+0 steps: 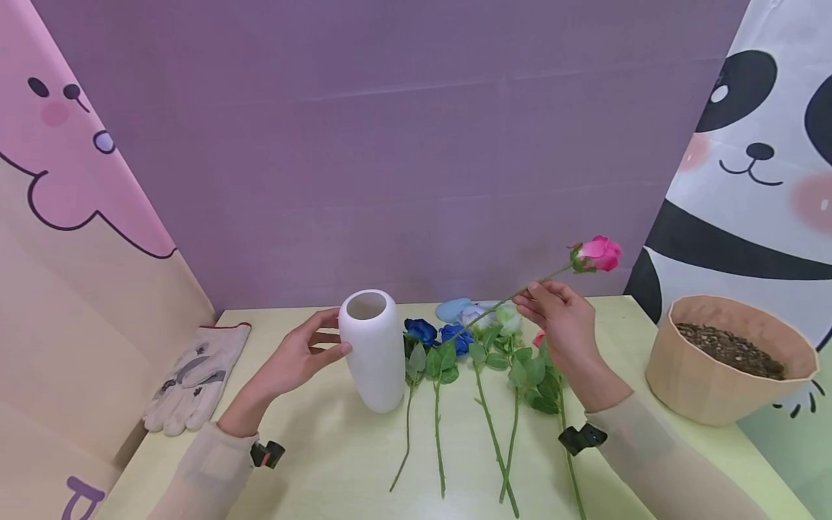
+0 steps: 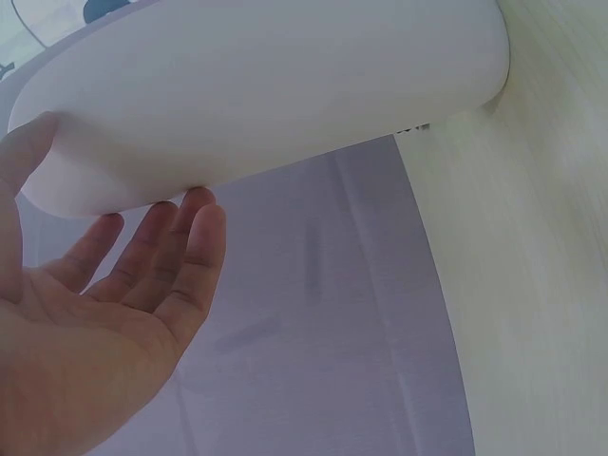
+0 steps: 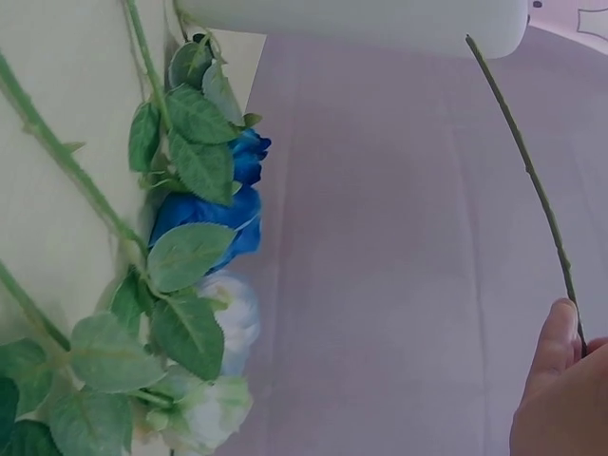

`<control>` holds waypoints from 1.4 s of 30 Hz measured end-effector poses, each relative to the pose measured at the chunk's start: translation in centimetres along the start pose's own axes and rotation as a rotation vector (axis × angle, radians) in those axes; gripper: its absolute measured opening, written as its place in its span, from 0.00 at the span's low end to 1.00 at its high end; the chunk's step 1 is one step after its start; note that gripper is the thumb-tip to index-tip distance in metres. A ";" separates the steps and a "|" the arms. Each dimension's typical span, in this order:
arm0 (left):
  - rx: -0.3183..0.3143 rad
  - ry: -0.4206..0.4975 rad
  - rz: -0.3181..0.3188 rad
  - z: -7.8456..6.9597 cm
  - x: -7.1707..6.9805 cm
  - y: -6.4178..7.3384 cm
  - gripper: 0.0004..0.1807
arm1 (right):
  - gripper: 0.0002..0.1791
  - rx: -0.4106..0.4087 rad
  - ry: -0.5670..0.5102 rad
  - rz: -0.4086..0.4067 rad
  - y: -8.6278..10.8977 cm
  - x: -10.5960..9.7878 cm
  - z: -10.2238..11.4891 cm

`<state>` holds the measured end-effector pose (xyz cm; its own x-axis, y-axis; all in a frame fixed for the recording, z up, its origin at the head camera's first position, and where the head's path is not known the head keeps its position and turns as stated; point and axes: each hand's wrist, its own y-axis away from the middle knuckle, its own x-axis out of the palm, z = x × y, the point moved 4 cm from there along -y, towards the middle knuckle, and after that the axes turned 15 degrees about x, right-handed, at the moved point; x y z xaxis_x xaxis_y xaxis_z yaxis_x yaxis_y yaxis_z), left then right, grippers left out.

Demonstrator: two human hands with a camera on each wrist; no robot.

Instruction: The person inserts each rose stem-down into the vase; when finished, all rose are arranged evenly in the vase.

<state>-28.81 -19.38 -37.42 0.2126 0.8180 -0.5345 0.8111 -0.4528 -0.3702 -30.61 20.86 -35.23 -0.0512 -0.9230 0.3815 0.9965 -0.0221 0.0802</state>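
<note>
The white vase (image 1: pixel 375 361) stands upright on the table. My left hand (image 1: pixel 308 354) holds its upper left side, thumb at the front and fingertips farther back; in the left wrist view, the fingertips (image 2: pixel 198 195) meet the smooth wall. Right of the vase and above the table, my right hand (image 1: pixel 562 318) pinches a pink rose (image 1: pixel 599 253) by its stem. The bloom points up and right, while the bare stem (image 3: pixel 522 157) slopes down to the left. Beneath it lie blue roses (image 1: pixel 421 332), pale blooms (image 1: pixel 508 318) and a reddish flower (image 1: pixel 539 338), partly hidden by my right hand.
Leafy green stems (image 1: pixel 438 440) spread towards the table's near edge. A tan pot (image 1: pixel 695 386) of dark, grainy material stands at the right edge. Grey-white gloves (image 1: pixel 198 375) lie at the left edge. A purple backdrop (image 1: pixel 416 152) rises behind the table.
</note>
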 end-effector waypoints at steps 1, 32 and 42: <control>0.002 0.000 -0.003 0.0 0.0 0.0 0.36 | 0.16 -0.002 -0.006 -0.002 0.0 0.2 0.1; 0.010 -0.005 0.000 0.3 -0.1 -0.3 0.36 | 0.13 -0.046 -0.115 0.020 -0.2 5.6 1.6; 0.002 0.002 -0.001 0.2 -0.1 -0.2 0.36 | 0.11 -0.046 -0.145 0.030 -0.2 7.1 1.9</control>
<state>-29.05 -19.42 -37.48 0.2125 0.8192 -0.5327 0.8102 -0.4525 -0.3726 -31.29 15.07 -30.79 -0.0272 -0.8584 0.5122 0.9995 -0.0163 0.0257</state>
